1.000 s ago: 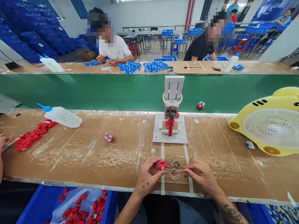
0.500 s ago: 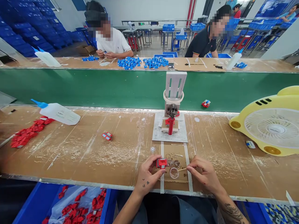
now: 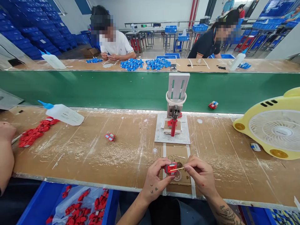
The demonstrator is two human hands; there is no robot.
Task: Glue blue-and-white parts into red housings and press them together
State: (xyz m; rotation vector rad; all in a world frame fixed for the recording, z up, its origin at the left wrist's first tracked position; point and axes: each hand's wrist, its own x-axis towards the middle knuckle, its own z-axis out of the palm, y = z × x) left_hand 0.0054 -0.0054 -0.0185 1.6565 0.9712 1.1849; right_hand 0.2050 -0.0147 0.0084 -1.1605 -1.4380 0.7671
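My left hand [image 3: 157,178] is closed on a small red toy car piece [image 3: 169,166], its hollow side facing up. Between the thumb and fingers of my right hand [image 3: 202,175] is a thin wooden stick [image 3: 178,169], whose tip lies over the red piece and seems to touch it. Partly hidden below the piece, a small clear round dish [image 3: 178,177] rests on a cardboard sheet. More sticks [image 3: 179,156] lie just beyond it. Farther off stands a hand press [image 3: 173,118] with a red handle and a red part under it.
At left are a white bottle [image 3: 67,115], a pile of red parts [image 3: 35,132] and another person's arm [image 3: 6,147]. A yellow fan [image 3: 276,125] stands at right. Below the edge is a blue bin [image 3: 112,203] of red parts. Two people work across the green belt [image 3: 117,90].
My right hand has moved the stick from the clear dish up to the red piece. My left hand has shifted right, over the dish. Another person's arm has come in at the left.
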